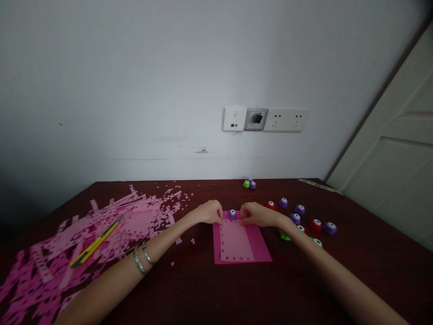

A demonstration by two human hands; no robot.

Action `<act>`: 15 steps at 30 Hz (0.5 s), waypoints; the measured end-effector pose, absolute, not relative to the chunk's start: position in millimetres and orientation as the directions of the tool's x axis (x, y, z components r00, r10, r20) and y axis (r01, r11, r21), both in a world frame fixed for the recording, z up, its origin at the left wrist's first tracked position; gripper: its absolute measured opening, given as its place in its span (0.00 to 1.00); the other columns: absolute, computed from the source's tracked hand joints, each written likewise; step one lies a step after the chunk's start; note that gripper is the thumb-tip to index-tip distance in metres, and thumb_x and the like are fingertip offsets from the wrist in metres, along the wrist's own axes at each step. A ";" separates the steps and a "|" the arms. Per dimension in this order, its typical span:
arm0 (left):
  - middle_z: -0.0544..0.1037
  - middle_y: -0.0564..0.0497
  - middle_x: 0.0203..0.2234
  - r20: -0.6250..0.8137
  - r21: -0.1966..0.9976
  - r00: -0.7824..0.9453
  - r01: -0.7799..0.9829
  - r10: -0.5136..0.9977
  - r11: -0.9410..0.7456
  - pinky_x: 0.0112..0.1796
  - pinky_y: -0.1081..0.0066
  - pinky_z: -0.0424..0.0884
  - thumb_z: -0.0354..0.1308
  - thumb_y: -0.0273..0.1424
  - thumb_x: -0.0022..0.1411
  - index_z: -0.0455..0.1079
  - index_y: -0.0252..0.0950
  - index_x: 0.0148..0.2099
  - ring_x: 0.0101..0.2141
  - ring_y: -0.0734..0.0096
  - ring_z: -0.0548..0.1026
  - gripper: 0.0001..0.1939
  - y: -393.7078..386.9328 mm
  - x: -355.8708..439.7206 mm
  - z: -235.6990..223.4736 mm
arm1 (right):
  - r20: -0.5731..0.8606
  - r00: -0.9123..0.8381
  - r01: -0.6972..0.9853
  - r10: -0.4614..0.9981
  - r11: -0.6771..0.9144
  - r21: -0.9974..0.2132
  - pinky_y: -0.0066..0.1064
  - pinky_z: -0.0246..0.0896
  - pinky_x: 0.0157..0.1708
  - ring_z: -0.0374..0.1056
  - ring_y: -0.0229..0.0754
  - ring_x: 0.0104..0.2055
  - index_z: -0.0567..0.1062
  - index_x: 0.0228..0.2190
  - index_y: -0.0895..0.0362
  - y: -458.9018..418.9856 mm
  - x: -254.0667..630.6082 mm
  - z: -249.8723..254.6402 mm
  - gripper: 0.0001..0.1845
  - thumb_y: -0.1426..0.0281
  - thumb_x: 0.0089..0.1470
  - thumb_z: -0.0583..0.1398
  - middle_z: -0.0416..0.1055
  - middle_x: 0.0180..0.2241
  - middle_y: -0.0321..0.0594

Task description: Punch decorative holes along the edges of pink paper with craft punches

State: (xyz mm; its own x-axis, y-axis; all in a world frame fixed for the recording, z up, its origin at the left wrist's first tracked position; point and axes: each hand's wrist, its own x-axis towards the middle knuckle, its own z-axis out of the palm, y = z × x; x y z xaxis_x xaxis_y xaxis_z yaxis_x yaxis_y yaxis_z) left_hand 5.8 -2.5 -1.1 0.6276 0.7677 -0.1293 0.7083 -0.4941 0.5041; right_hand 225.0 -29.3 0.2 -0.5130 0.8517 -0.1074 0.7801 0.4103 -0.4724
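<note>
A dark red-brown wooden table [203,289] is spread across the lower frame. At its centre, a magenta paper sheet [261,247] is overlaid by a pale pink, hole-edged paper sheet [237,241]. Its top corners are pinched by nearly closed fingers of the left hand [210,211] and right hand [257,214], seemingly for steadying beside the small purple plastic punch [232,215] between.

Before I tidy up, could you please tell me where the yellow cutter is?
In the head view, the yellow cutter lies on the left, atop the pink paper scraps, left of the left hand.
</note>
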 end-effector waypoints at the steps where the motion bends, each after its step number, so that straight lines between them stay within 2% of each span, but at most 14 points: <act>1: 0.73 0.53 0.18 -0.140 0.508 0.626 0.710 0.767 -0.487 0.23 0.76 0.58 0.61 0.31 0.44 0.74 0.33 0.25 0.21 0.77 0.66 0.06 -2.6 6.1 -0.3 | -0.110 -0.513 0.780 0.851 0.409 -0.474 0.25 0.51 0.21 0.62 0.36 0.24 0.72 0.23 0.60 -29.5 224.8 0.7 0.07 0.68 0.43 0.60 0.69 0.23 0.37; 9: 0.72 0.54 0.17 -0.188 0.553 0.666 0.679 0.721 -0.483 0.25 0.76 0.60 0.59 0.28 0.43 0.75 0.34 0.24 0.21 0.78 0.66 0.04 -4.0 4.7 6.8 | -0.162 -0.527 0.775 0.834 0.394 -0.494 0.25 0.52 0.21 0.62 0.35 0.24 0.72 0.21 0.60 -32.4 223.7 6.1 0.07 0.69 0.44 0.58 0.68 0.21 0.37; 15: 0.74 0.53 0.17 -0.184 0.565 0.666 0.674 0.723 -0.477 0.25 0.76 0.60 0.59 0.29 0.43 0.76 0.33 0.25 0.21 0.77 0.67 0.05 -3.6 1.4 13.5 | -0.167 -0.529 0.762 0.832 0.379 -0.525 0.25 0.51 0.21 0.60 0.34 0.22 0.73 0.22 0.61 -33.1 223.1 7.8 0.08 0.71 0.44 0.55 0.67 0.20 0.36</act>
State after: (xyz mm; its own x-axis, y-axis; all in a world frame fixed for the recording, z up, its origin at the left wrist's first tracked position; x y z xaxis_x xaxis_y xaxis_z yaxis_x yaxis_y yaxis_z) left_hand 1.4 -3.6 13.5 0.6660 0.7229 -0.1842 0.6735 -0.4766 0.5650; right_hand 223.1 -33.1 7.8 -0.5291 0.8320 -0.1668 0.7620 0.3794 -0.5248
